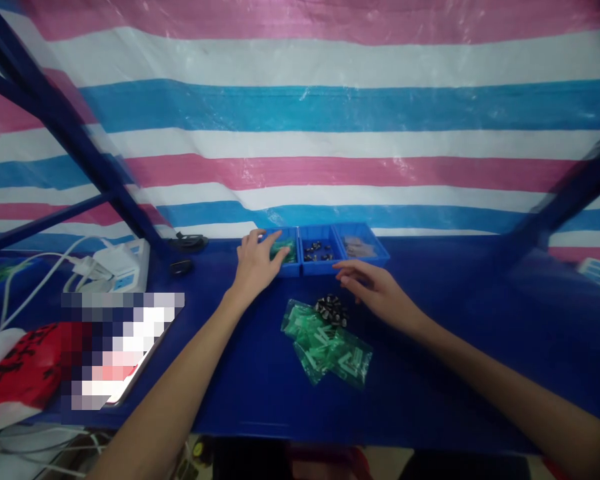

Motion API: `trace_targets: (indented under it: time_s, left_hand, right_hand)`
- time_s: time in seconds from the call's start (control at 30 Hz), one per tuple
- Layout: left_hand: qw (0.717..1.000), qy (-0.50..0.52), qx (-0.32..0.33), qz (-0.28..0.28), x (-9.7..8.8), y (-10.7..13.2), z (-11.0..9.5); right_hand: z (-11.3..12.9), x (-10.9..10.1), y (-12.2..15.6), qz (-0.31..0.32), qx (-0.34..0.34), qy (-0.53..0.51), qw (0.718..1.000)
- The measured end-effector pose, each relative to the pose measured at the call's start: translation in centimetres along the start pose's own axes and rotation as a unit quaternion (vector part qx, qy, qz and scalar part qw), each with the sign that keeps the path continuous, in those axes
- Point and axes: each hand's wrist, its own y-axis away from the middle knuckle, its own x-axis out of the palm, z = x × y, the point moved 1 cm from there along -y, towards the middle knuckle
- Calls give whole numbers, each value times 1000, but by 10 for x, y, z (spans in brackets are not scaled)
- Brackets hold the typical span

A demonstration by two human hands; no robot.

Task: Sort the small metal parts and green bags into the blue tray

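Observation:
My left hand (256, 265) reaches over the left compartment of a blue divided tray (300, 268), fingers apart and nothing visible in them. Green packets (289, 251) lie in that compartment, beside the thumb. Small black and silver parts (316, 253) are scattered in the middle compartment; clear bags with pale contents (359, 247) fill part of the right one. My right hand (375, 290) hovers in front of the tray, its thumb and forefinger slightly apart with nothing seen between them. Left of it, a heap of small black parts (331, 311) touches a pile of green plastic bags (325, 347) with pale strips inside.
At left on the blue table (430, 400) are a white power strip (133, 267) with cables, a blurred-out bright device (140, 347) and a red bag (25, 367). A black coiled cable (189, 241) lies at the back. Blue frame posts (87, 157) stand at both sides.

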Motion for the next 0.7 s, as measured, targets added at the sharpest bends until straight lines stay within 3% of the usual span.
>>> trace_targets:
  time_s: [0.1,0.2,0.37,0.47,0.57,0.7]
  left_hand:
    - [999,16,-29,31,5,2,5]
    - [999,24,-4,26,2,4,0]
    - [989,74,120,-37,-4,12,-25]
    - [975,131,174,-46,-2,22,-46]
    - [966,137,219,-4,2,31,-60]
    - [962,131,233,63,6,36,-62]
  right_hand:
    - [1,0,1,-2,-6,49,999]
    - [3,0,1,4,-19,92,996]
    - [5,1,2,49,-53,154,985]
    - [2,3,2,72,-61,184,978]
    - [-1,4,2,82,-74,219,970]
    - [-3,5,1,90,-98,240,962]
